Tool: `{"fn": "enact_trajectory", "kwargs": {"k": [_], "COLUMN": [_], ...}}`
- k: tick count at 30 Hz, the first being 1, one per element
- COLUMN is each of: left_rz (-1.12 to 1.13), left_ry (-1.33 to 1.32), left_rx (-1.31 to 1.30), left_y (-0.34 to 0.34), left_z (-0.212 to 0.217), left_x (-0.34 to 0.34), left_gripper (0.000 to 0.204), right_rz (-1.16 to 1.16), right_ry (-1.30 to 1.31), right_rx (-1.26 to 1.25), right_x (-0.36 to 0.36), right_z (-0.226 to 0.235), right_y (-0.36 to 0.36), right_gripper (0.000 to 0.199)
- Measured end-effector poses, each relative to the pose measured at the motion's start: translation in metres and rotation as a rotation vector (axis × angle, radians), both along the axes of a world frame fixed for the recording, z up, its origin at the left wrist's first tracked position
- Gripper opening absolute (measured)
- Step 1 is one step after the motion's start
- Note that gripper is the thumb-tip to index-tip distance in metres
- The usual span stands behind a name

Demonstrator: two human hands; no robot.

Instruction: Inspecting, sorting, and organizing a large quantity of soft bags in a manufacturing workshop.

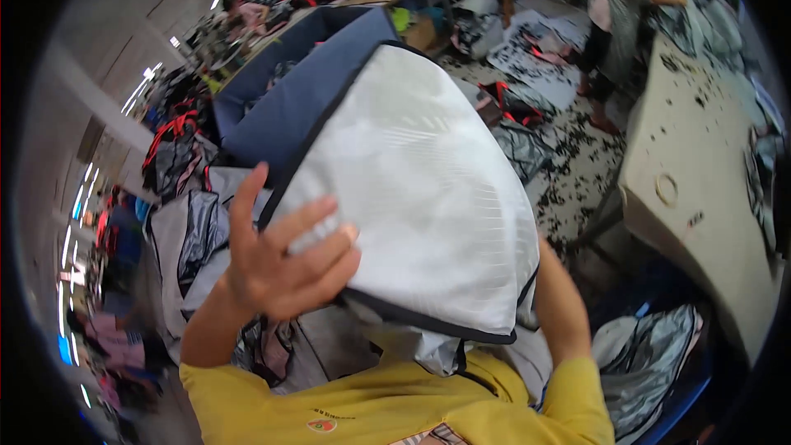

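Observation:
In front of me is a large white fabric piece (412, 189) with black bound edges, roughly rounded-triangular and bulging, with silvery lining showing under its lower edge. My left hand (288, 255) lies at its left side, fingers spread over the white surface and slightly blurred. From the right, my right forearm (564, 305) passes behind the piece. The fabric covers my right hand, so its fingers are hidden.
Behind the piece is a blue-grey bin (305, 91). Grey and silver fabric pieces (194, 239) lie at my left. A cream table (692, 165) holds a tape ring (666, 190). Another person (614, 25) handles fabric at the back right. Dark scraps litter the floor (568, 173).

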State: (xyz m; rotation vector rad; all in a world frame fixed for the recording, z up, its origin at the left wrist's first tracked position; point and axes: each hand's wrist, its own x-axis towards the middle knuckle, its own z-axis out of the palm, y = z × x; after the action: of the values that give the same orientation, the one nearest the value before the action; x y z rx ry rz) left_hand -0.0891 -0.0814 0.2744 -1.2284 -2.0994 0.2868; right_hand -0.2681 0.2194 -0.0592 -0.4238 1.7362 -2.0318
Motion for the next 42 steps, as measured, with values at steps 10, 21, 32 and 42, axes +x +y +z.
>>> {"fn": "enact_trajectory", "kwargs": {"k": [10,21,32,42], "left_rz": [0.548,1.042,0.751,0.621], "left_ry": [-0.346,-0.889,-0.899,-1.105], "left_rx": [1.072,0.571,0.533,0.913], "left_y": [-0.033,-0.065,0.032,-0.013], "left_z": [-0.084,-0.235,-0.241,-0.257], "left_x": [-0.01,-0.104,-0.14,-0.139], "left_gripper": [0.04,0.076,0.065,0.048], "right_rz": [-0.11,-0.468,-0.616,-0.569], "right_ry": [-0.425,0.135,-0.361,-0.442], "right_rx": [-0.849,0.446,-0.005,0.135], "right_x": [0.111,0.226,0.283,0.282], "right_z": [-0.054,-0.006,-0.072,-0.083], "right_y": [-0.058,-0.002,0.024,0.023], "right_gripper": [0.052,0.034,0.048,0.045]}}
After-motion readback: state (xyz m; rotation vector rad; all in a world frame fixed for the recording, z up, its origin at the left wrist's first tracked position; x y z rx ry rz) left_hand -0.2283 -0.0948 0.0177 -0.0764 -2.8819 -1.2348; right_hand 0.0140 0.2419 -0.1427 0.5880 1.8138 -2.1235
